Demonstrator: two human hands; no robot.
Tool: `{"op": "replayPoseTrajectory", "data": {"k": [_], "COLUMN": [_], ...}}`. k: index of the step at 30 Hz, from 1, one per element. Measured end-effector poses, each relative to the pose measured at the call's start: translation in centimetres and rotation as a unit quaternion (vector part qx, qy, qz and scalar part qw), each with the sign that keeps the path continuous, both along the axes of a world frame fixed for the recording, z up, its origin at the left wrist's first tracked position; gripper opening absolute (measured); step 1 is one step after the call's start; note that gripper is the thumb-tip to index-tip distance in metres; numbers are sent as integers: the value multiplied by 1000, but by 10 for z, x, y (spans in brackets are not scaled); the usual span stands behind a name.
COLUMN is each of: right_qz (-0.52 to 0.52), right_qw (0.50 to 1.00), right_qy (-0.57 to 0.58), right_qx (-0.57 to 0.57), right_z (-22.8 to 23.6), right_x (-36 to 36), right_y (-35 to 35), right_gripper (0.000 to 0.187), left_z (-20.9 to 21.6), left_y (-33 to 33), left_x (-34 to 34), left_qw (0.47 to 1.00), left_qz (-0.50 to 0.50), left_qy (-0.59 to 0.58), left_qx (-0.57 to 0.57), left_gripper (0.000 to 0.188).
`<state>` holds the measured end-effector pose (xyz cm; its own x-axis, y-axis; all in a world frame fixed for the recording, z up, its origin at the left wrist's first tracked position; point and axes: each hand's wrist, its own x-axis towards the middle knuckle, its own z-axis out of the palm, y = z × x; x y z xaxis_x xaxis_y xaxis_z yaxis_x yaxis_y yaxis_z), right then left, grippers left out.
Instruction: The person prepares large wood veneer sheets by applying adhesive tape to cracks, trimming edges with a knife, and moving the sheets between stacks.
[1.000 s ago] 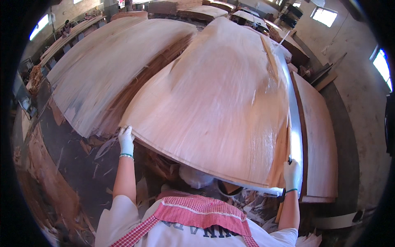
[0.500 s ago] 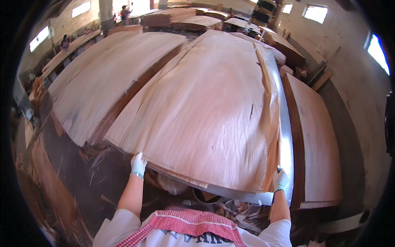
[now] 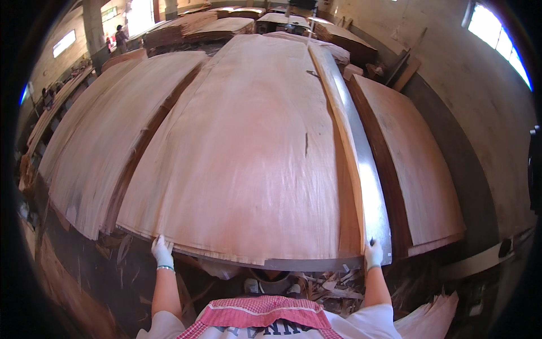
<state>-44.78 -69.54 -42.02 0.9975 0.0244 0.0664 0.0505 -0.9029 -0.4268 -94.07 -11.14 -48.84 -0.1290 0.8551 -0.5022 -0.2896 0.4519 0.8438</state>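
A wide, pale pinkish wood veneer sheet [image 3: 237, 164] lies over a grey metal tabletop [image 3: 367, 164] in front of me. My left hand [image 3: 162, 252], in a white glove, grips the sheet's near edge towards its left corner. At the near right my gloved right hand [image 3: 373, 255] is closed at the metal top's corner. A small dark thing [image 3: 372, 242] shows at its fingers, too small to name. Beside that hand ends a long, narrow tan strip of veneer [image 3: 351, 186], which runs along the sheet's right side. A short dark split marks the sheet.
Stacks of veneer [image 3: 124, 124] stand close on the left, and another stack [image 3: 415, 164] on the right by the wall. Torn veneer scraps [image 3: 333, 285] litter the floor below the near edge. Further stacks [image 3: 220, 27] and a distant person [image 3: 121, 38] are at the back.
Both hands have moved lower and slightly left in the view, which has itself shifted. The veneer's right side now looks flatter, with the tan strip straighter and more metal showing beside it.
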Motion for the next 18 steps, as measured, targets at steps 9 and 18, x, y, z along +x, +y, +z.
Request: {"op": "replayPoseTrajectory", "data": {"k": [9,18], "right_qz": [50,-24], "right_qw": [986,989], "right_qy": [67,-49], "right_qx": [-143,-135], "right_z": [-5,2], "right_x": [-63,-120], "right_y": [-36,-232], "right_gripper": [36,26], "left_z": [68,27], "left_y": [-135,-168], "left_x": [147,173], "left_qw": [608,567], "left_qz": [-301,-380], "left_qy": [592,654], "left_qx": [435,326], "left_gripper": [55,76]}}
